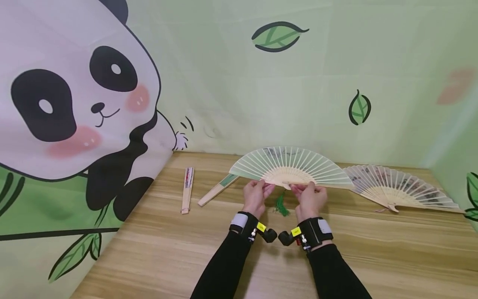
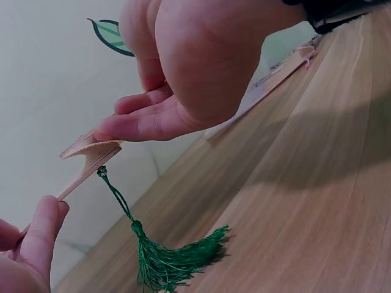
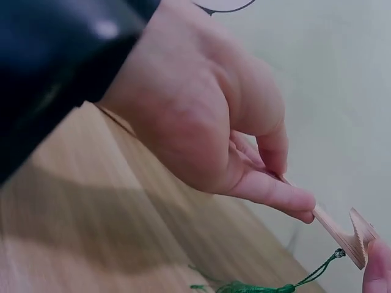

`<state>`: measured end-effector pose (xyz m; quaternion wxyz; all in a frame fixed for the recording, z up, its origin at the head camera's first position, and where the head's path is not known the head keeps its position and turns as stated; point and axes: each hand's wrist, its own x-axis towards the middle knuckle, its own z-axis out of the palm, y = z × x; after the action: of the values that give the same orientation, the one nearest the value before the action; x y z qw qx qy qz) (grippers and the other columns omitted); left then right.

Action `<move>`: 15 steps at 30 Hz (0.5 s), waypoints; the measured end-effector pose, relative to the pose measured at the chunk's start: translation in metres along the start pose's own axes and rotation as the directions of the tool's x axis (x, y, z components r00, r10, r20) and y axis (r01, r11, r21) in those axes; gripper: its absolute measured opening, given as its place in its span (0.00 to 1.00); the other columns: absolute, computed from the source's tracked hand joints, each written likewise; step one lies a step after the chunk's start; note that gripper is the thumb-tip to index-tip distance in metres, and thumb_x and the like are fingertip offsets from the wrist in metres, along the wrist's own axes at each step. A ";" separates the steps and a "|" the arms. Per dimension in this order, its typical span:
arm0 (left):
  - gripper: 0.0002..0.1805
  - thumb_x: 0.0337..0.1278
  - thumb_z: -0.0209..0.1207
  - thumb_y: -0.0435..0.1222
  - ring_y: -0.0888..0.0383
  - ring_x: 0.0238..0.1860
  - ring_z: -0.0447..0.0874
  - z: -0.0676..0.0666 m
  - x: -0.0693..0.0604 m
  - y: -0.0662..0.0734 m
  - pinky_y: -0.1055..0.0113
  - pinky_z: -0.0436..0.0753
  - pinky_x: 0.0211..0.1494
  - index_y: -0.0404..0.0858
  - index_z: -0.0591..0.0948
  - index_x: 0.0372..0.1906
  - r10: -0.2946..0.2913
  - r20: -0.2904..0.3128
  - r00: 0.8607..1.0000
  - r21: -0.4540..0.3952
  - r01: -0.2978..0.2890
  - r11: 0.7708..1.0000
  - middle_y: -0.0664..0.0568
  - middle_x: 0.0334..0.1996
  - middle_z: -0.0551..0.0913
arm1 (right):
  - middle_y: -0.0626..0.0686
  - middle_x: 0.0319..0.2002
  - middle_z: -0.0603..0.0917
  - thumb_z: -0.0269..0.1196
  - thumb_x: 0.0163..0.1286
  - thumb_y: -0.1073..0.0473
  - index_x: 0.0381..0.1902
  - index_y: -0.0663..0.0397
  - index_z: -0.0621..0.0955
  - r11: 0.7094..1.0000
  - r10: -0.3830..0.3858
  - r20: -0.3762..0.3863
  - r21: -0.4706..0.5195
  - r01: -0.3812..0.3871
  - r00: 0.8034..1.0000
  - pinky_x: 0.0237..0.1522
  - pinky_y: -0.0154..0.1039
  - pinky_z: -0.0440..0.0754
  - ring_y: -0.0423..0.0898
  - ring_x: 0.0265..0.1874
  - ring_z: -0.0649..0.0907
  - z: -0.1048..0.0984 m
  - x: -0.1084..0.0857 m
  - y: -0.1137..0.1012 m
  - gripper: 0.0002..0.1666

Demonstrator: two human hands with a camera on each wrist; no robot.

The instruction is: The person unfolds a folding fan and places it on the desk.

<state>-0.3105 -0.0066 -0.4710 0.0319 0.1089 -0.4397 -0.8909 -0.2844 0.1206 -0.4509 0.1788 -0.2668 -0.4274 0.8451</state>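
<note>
Both hands hold a spread folding fan [image 1: 291, 174] with pale wooden ribs and a white-and-green leaf. My left hand [image 1: 255, 199] pinches its lower edge left of the pivot. On the right of the pivot, my right hand [image 1: 311, 201] pinches the guard stick between thumb and fingers. A green tassel [image 2: 174, 256] hangs from the pivot end between the hands. In the left wrist view the right hand [image 2: 201, 67] fills the top, with left fingertips at lower left. The right wrist view shows the left hand [image 3: 201, 116] large; part of the right thumb is at the edge.
A second spread fan [image 1: 392, 191], with a dark pattern, lies on the wooden table [image 1: 168, 257] to the right. Left lie a folded fan [image 1: 187, 189] with a printed end and another folded fan [image 1: 216, 191], partly covered. A panda-printed backdrop [image 1: 224, 104] stands behind.
</note>
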 end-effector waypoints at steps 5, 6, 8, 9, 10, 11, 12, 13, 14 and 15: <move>0.04 0.68 0.50 0.23 0.54 0.28 0.84 -0.004 0.002 -0.004 0.64 0.87 0.42 0.28 0.70 0.35 -0.015 -0.008 1.000 0.014 0.015 1.000 0.40 0.29 0.79 | 0.55 0.25 0.79 0.48 0.78 0.61 0.36 0.54 0.62 1.000 -0.001 -0.006 -0.017 0.001 1.000 0.37 0.39 0.87 0.46 0.23 0.85 -0.002 0.003 0.006 0.09; 0.03 0.68 0.50 0.24 0.54 0.28 0.84 -0.005 0.002 -0.005 0.63 0.87 0.42 0.28 0.70 0.35 -0.019 -0.013 1.000 0.018 0.019 1.000 0.40 0.29 0.79 | 0.55 0.25 0.79 0.48 0.78 0.61 0.36 0.54 0.62 1.000 0.003 -0.008 -0.020 -0.003 1.000 0.36 0.39 0.87 0.46 0.22 0.85 -0.002 0.003 0.007 0.09; 0.03 0.68 0.49 0.24 0.54 0.29 0.84 -0.008 0.002 -0.006 0.63 0.86 0.43 0.27 0.70 0.36 -0.025 -0.019 1.000 0.027 0.026 0.999 0.39 0.29 0.79 | 0.56 0.26 0.79 0.48 0.78 0.61 0.36 0.54 0.62 1.000 0.013 -0.011 -0.019 -0.014 1.000 0.36 0.39 0.87 0.46 0.22 0.85 -0.002 0.003 0.010 0.09; 0.03 0.69 0.49 0.24 0.54 0.29 0.84 -0.010 0.002 -0.007 0.63 0.86 0.43 0.28 0.70 0.36 -0.033 -0.024 0.999 0.028 0.034 0.999 0.40 0.29 0.79 | 0.56 0.26 0.79 0.48 0.78 0.62 0.36 0.55 0.62 1.000 0.018 -0.010 -0.019 -0.019 1.000 0.36 0.39 0.87 0.46 0.22 0.85 -0.003 0.002 0.011 0.08; 0.04 0.68 0.49 0.24 0.54 0.29 0.84 -0.011 0.002 -0.007 0.63 0.86 0.43 0.28 0.70 0.35 -0.035 -0.028 0.999 0.028 0.036 0.999 0.40 0.29 0.79 | 0.56 0.26 0.79 0.48 0.78 0.62 0.36 0.55 0.62 0.999 0.024 -0.011 -0.023 -0.024 1.000 0.36 0.39 0.87 0.46 0.22 0.85 -0.003 0.002 0.012 0.08; 0.04 0.68 0.49 0.24 0.54 0.29 0.84 -0.012 0.002 -0.008 0.63 0.86 0.43 0.29 0.70 0.35 -0.037 -0.031 0.999 0.027 0.038 0.999 0.40 0.29 0.79 | 0.56 0.27 0.78 0.48 0.78 0.62 0.36 0.55 0.62 0.999 0.029 -0.009 -0.021 -0.029 1.000 0.36 0.39 0.87 0.47 0.23 0.85 -0.004 0.001 0.014 0.08; 0.04 0.68 0.49 0.23 0.54 0.29 0.84 -0.013 0.002 -0.009 0.62 0.86 0.43 0.29 0.70 0.34 -0.038 -0.034 0.999 0.026 0.039 0.999 0.39 0.29 0.79 | 0.56 0.27 0.78 0.47 0.78 0.62 0.37 0.55 0.62 0.999 0.036 -0.007 -0.023 -0.036 0.999 0.36 0.38 0.87 0.47 0.23 0.85 -0.005 0.000 0.015 0.08; 0.05 0.67 0.49 0.23 0.54 0.28 0.84 -0.014 0.002 -0.009 0.62 0.86 0.43 0.30 0.70 0.33 -0.040 -0.036 0.999 0.024 0.041 0.999 0.39 0.29 0.79 | 0.56 0.28 0.78 0.47 0.78 0.62 0.37 0.55 0.62 0.999 0.045 -0.007 -0.022 -0.045 0.999 0.37 0.38 0.87 0.46 0.23 0.85 -0.006 0.000 0.015 0.07; 0.06 0.67 0.49 0.23 0.54 0.28 0.84 -0.015 0.001 -0.010 0.62 0.86 0.43 0.30 0.69 0.33 -0.046 -0.038 0.998 0.022 0.047 0.999 0.39 0.29 0.79 | 0.56 0.28 0.78 0.47 0.78 0.62 0.37 0.55 0.61 0.999 0.049 -0.008 -0.021 -0.049 0.999 0.37 0.38 0.87 0.46 0.23 0.85 -0.007 -0.001 0.016 0.07; 0.05 0.67 0.49 0.23 0.54 0.29 0.84 -0.015 0.000 -0.011 0.62 0.86 0.43 0.30 0.70 0.33 -0.055 -0.039 0.998 0.025 0.056 0.998 0.39 0.29 0.79 | 0.56 0.28 0.78 0.47 0.78 0.62 0.37 0.54 0.61 0.998 0.055 -0.012 -0.019 -0.055 0.998 0.37 0.38 0.87 0.46 0.24 0.85 -0.009 -0.002 0.016 0.07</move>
<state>-0.3066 -0.0117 -0.4884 0.0142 0.1383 -0.4474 -0.8835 -0.2791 0.1160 -0.4680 0.1555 -0.2848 -0.4269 0.8441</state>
